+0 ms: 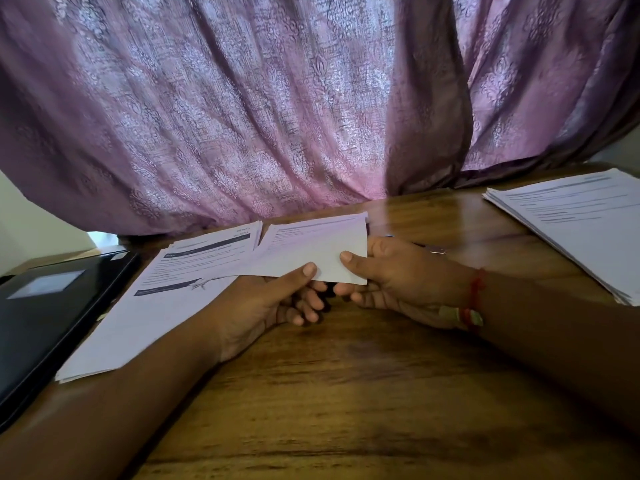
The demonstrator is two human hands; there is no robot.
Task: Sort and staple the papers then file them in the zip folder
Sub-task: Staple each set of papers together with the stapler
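Both my hands hold a thin set of white printed papers (311, 244) above the middle of the wooden table (346, 393). My left hand (273, 303) pinches the near edge with its thumb on top. My right hand (391, 275) grips the near right corner, thumb on top, fingers underneath. A stack of printed papers (162, 306) lies on the table to the left, partly under the held set. Another stack of papers (585, 223) lies at the far right. A black zip folder (52, 313) lies flat at the left edge. A small metal thing (438, 251), perhaps a stapler, peeks out behind my right hand.
A purple patterned curtain (277, 116) hangs right behind the table's far edge. My right wrist wears red thread bands (476, 296). Bare wood shows in front of my hands.
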